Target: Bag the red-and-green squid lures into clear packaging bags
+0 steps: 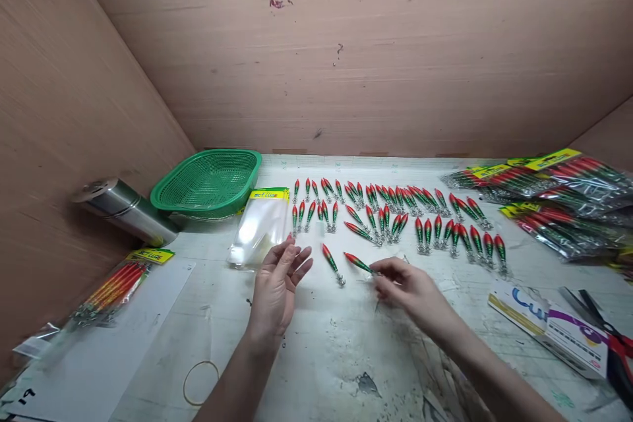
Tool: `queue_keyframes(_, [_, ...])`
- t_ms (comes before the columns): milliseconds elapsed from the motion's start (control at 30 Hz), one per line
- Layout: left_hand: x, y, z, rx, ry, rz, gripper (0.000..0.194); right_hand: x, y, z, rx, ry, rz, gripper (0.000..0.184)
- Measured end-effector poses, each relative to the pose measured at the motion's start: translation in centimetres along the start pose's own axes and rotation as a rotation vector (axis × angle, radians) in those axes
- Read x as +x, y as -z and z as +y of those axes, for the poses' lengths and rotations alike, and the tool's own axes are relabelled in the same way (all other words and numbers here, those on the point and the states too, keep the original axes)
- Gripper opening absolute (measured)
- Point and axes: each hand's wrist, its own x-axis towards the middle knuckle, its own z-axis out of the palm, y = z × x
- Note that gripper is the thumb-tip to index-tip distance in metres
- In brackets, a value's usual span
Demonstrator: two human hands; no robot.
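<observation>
My right hand (403,283) pinches the hook end of a squid jig lure (357,262) with a red head and green body, its head pointing left. To the left of that, another squid jig (331,262) lies on the table, untouched by either hand. My left hand (279,287) is raised with thumb and index finger together and the other fingers curled apart. A bit of red shows at its fingertips, too small to name. Behind both hands, more red-and-green squid jigs (380,219) lie in two rough rows. Clear header-card bags (262,227) lie just beyond my left hand.
A green basket (208,181) and a metal flask (126,211) stand at the left. Packed orange lures (116,287) lie on a white board (99,369). Bagged jigs (558,194), a small box (548,330) and scissors (610,336) are at the right. A rubber band (185,382) lies in front.
</observation>
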Motion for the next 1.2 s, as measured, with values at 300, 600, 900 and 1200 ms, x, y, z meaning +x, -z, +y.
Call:
queue_keyframes(300, [-2.3, -1.0, -1.6, 0.115, 0.163, -0.208, 0.033, -4.9, 0.2, -3.4, 0.223, 0.096, 0.205, 0.022])
queue_keyframes(600, [-2.9, -1.1, -2.0, 0.119, 0.178, -0.315, 0.036, -4.2, -1.3, -3.9, -0.187, 0.41, 0.402, 0.019])
queue_keyframes(900, [-3.1, -0.9, -0.8, 0.098, 0.223, -0.354, 0.051, -3.9, -1.0, -4.0, -0.246, 0.506, 0.417, 0.021])
queue_keyframes(1200, [-2.2, -0.8, -1.1, -0.075, 0.175, -0.212, 0.024, -6.4, -0.9, -3.7, -0.012, 0.404, 0.456, 0.024])
